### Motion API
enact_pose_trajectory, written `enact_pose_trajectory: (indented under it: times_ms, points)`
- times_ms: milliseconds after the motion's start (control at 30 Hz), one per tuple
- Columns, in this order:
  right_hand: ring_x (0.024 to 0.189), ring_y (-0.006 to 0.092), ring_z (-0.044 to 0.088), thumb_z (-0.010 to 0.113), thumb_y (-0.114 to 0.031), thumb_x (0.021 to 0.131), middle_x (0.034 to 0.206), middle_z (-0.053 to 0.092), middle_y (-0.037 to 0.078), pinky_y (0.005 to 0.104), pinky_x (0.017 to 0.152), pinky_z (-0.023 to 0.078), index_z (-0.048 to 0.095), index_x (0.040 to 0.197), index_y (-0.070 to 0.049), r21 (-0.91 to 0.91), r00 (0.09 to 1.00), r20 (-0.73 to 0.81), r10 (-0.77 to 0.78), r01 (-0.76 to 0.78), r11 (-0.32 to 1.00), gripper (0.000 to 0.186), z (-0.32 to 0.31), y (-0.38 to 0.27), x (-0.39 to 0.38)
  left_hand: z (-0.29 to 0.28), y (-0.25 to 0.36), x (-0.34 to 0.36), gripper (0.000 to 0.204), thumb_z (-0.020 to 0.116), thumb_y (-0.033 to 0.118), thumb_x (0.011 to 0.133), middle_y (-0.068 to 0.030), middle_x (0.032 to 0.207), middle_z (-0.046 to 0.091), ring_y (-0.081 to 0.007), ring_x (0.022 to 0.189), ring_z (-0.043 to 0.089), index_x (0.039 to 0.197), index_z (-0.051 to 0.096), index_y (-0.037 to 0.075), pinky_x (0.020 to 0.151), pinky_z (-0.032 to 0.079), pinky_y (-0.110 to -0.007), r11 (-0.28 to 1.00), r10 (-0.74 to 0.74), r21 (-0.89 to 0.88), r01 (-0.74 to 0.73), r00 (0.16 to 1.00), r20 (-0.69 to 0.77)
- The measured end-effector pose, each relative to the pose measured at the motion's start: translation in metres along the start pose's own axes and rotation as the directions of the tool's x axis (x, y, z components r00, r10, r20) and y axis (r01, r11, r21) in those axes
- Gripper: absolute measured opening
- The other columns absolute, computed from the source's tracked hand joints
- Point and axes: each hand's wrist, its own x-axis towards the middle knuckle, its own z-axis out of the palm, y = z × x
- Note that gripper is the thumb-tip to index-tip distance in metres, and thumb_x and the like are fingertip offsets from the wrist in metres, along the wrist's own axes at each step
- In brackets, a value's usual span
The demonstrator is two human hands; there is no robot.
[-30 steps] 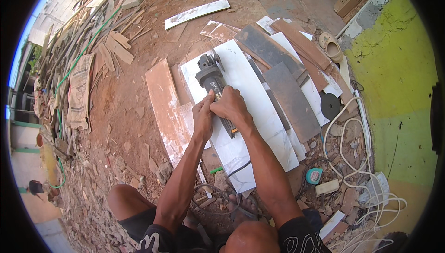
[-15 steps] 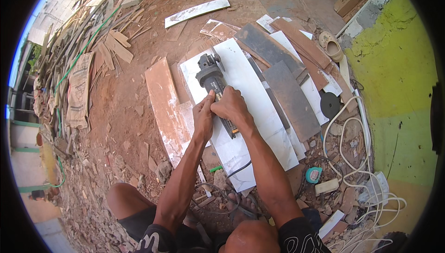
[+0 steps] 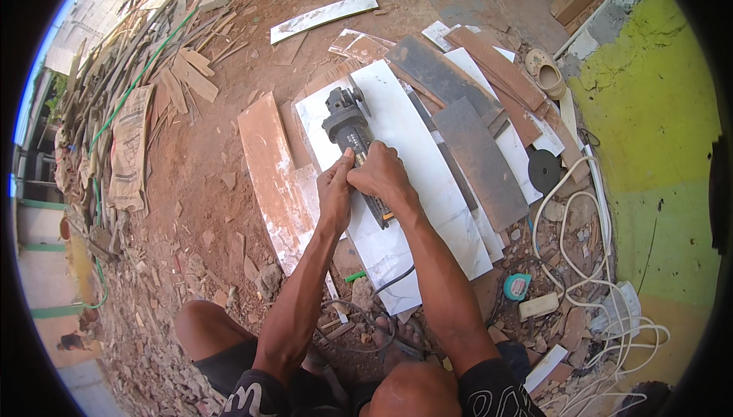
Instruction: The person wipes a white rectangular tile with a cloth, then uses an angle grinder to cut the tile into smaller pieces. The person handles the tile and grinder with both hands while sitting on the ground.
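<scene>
The grinder (image 3: 352, 128) lies lengthwise on the white tile (image 3: 420, 176), left of the tile's centre line. Its head and mounted disc (image 3: 359, 100) are over the tile's far part; its rear end points toward the tile's near end.

Right hand (image 3: 379, 172): above the middle of the tile, closed over the grinder's body, back of the hand upward. Left hand (image 3: 334, 185): above the tile's left edge, at the left side of the body, thumb raised, against the right hand. Its fingers are partly hidden; whether they are clamped on the grinder or only bear against it cannot be told.

A black cord (image 3: 395, 279) crosses the tile's near end. Surroundings, relative to the tile:

- Left: brown slab (image 3: 273, 169); farther left, a sack (image 3: 131, 150) and a woodpile (image 3: 126, 66).
- Right: grey slab (image 3: 481, 163); farther right, a loose black wheel (image 3: 544, 171), white cable (image 3: 566, 226) and a yellow-green wall (image 3: 649, 111).
- Beyond the far end: white strip (image 3: 324, 17). Beyond the far right: a tan clog (image 3: 539, 69).
- Right of the near end: teal tape measure (image 3: 517, 286) and pale block (image 3: 539, 306).
- Left of the near end: small green piece (image 3: 355, 276).
</scene>
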Motion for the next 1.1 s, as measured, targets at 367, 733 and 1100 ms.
enact_pose_trajectory:
  times_ms: [367,733,1100]
  points:
    - [0.108,0.0481,0.066,0.07,-0.03,0.078,0.114,0.064,0.038,0.0472,0.093,0.054,0.058,0.115,0.014,0.002,1.0,-0.024,-0.011,0.011,1.0,0.059,0.002,0.004,-0.001,-0.003,-0.005,-0.001,0.037,0.064,0.037,0.101,-0.0002,0.09,0.066,-0.0067,0.079,0.056,0.101,0.072,0.0,0.075,0.046,-0.026,1.0,0.01,0.006,-0.01,1.0,0.01]
    - [0.108,0.0485,0.065,0.069,-0.027,0.077,0.113,0.064,0.037,0.0489,0.092,0.054,0.057,0.114,0.014,0.017,0.999,0.05,-0.003,0.002,1.0,0.056,-0.008,0.001,-0.015,-0.001,-0.007,-0.011,0.041,0.063,0.037,0.102,-0.0038,0.093,0.07,-0.0081,0.081,0.06,0.108,0.072,-0.003,0.076,0.049,-0.026,1.0,0.006,0.01,-0.006,1.0,0.002]
    - [0.108,0.049,0.065,0.069,-0.028,0.078,0.113,0.064,0.038,0.0488,0.094,0.054,0.057,0.114,0.015,0.014,0.999,0.033,-0.008,0.007,1.0,0.057,-0.002,0.011,-0.015,-0.001,-0.008,-0.016,0.041,0.063,0.037,0.102,-0.0033,0.093,0.07,-0.0072,0.08,0.06,0.11,0.073,-0.002,0.075,0.049,-0.025,1.0,-0.001,0.03,0.001,1.0,0.019]
